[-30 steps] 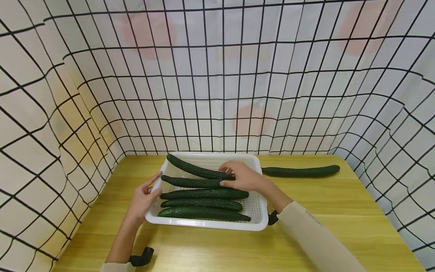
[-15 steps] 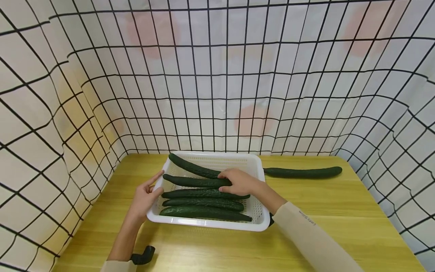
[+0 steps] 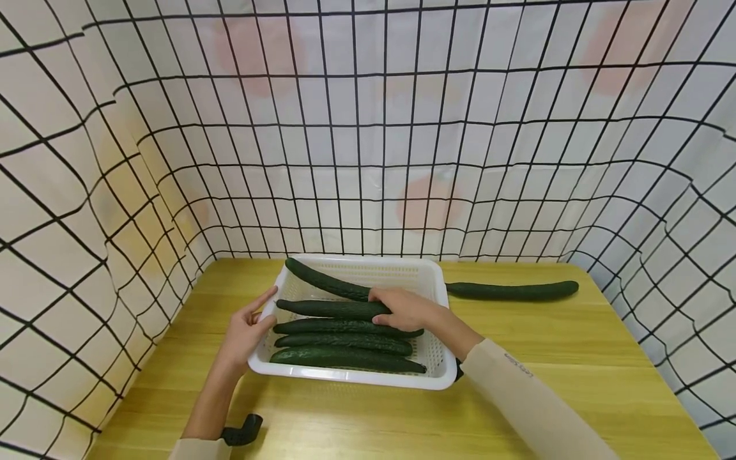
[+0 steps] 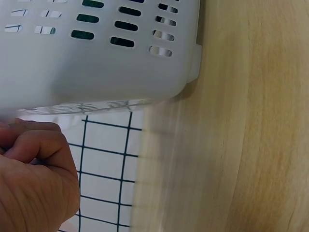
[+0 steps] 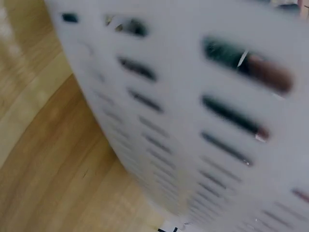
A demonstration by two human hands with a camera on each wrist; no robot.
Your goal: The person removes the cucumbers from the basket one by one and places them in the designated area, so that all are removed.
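A white perforated plastic basket [image 3: 351, 375] holds several dark green cucumbers lying roughly side by side. At its left rim, my left hand [image 3: 243, 337] grips the edge, thumb on top and index finger stretched along the side. My right hand [image 3: 407, 312] reaches inside and holds the right end of the second cucumber from the back [image 3: 328, 310], covering that end. Behind it, a slanted cucumber [image 3: 322, 281] runs under the right fingers, its right end hidden. In the left wrist view, the left hand [image 4: 38, 176] is curled beside the basket wall [image 4: 120, 77].
One more cucumber [image 3: 512, 292] lies on the wooden table [image 3: 546, 358], right of the basket. Black wire mesh [image 3: 379, 166] in front of pale cloth encloses the back and sides. In the right wrist view, the slotted basket wall [image 5: 178, 111] stands close to the camera.
My right hand has lowered slightly and closed around the second cucumber, whose left end has shifted a little toward the front. My left hand has kept its place on the rim.
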